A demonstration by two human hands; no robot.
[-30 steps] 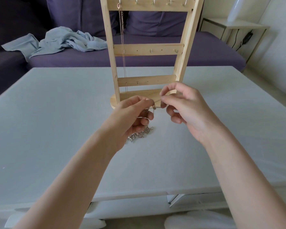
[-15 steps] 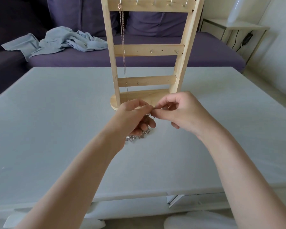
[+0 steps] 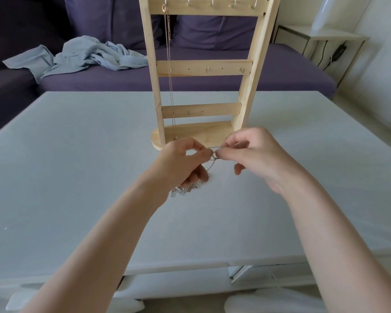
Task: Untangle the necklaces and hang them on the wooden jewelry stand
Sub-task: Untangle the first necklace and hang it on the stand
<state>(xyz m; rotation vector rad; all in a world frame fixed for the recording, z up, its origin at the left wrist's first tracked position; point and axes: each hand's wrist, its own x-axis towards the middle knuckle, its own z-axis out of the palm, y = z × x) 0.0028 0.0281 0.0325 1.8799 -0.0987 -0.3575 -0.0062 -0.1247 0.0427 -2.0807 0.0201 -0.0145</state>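
A pale grey-white table (image 3: 77,177) fills the middle of the room, with a purple sofa (image 3: 212,77) behind it and one crumpled light-blue cloth (image 3: 88,55) lying on the seat. A small white side table (image 3: 321,37) stands by the wall to the right. One light wooden jewelry stand (image 3: 201,68) is upright at the far middle of the table, with three cross rails carrying small metal hooks. One thin rose-gold chain (image 3: 169,71) hangs from the top rail's leftmost hook down to the base. Just in front of the base, the left hand (image 3: 181,163) and right hand (image 3: 255,159) meet, each pinching a fine silver chain necklace (image 3: 209,167) between thumb and forefinger. Its bunched lower part trails onto the table under the left hand; how many strands are knotted there I cannot tell.
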